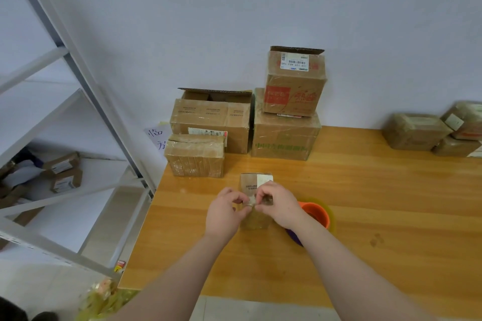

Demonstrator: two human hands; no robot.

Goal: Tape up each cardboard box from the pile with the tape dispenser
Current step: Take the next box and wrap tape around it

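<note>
Both hands together at table centre: left hand (225, 212) and right hand (277, 206), fingertips curled, pinching at the top seam of a small brown cardboard box (254, 221) standing on the light wooden table (365, 216) (tape end or flap edge, can't tell which). Box looks light: thin corrugated, walls will likely cave under a squeeze, and the glossy film on it should be slippery. My call: hold it by side edges and corners, press the flaps flat, avoid mid-panel. Orange-and-purple tape dispenser with a yellowish clear roll (317, 214) lies at 3 o'clock of the box, just behind the right wrist, not held. Pile of larger brown cardboard boxes (284, 135) at 12 o'clock against the wall, two with top flaps up. Tape-wrapped boxes (414, 133) at 2 o'clock, far edge. White metal shelving (104, 101) at 9–10 o'clock.
</note>
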